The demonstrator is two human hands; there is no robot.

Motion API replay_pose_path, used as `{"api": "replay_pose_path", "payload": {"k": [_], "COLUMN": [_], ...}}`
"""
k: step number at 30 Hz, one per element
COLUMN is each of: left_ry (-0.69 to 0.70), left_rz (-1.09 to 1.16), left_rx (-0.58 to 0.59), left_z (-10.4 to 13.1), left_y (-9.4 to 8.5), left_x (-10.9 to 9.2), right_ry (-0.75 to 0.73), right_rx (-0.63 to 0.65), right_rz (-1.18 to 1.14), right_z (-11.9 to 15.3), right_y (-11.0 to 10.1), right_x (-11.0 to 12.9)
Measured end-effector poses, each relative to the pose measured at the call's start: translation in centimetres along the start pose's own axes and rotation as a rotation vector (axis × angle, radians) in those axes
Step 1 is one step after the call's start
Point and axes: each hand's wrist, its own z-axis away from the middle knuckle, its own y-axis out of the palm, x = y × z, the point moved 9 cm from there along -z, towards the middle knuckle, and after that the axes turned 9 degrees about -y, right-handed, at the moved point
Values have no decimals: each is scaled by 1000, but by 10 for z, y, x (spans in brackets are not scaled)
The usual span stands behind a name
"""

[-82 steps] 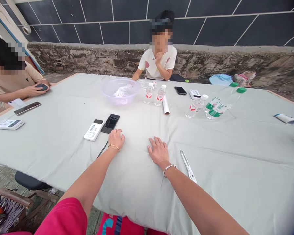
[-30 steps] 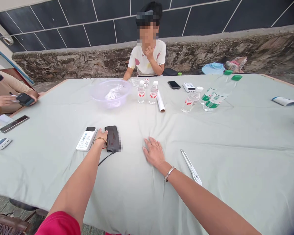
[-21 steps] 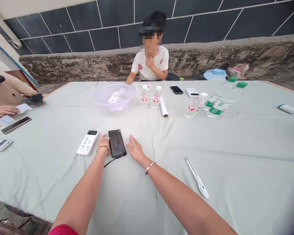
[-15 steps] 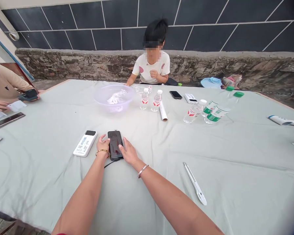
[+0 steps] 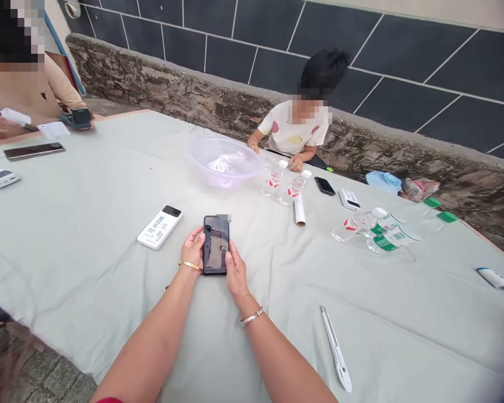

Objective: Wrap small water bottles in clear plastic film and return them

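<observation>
The right hand [image 5: 237, 273] has closed in on the smartphone [image 5: 216, 249], pinching it against the left hand [image 5: 192, 250]; likely light, stiff, slick, fragile: best held by its long edges.

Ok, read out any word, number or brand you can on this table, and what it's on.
Nothing reads clearly.
Held phone: no readable text.
White power banks: print too small.
Small bottles: red-and-white labels, blurred.
Tall bottles: green-and-white labels, blurred.
Box cutter: none readable.
</observation>
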Motion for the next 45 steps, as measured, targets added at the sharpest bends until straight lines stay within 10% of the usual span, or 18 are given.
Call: {"api": "replay_pose_path", "payload": {"k": [45], "left_ry": [-106], "left_rz": [154], "left_rx": [68], "left_z": [1], "left_y": [7], "left_x": [-2], "right_ry": [-59], "right_rx": [69], "right_rz": [-61], "right_z": [6], "right_y": [-1], "right_x": [10]}}
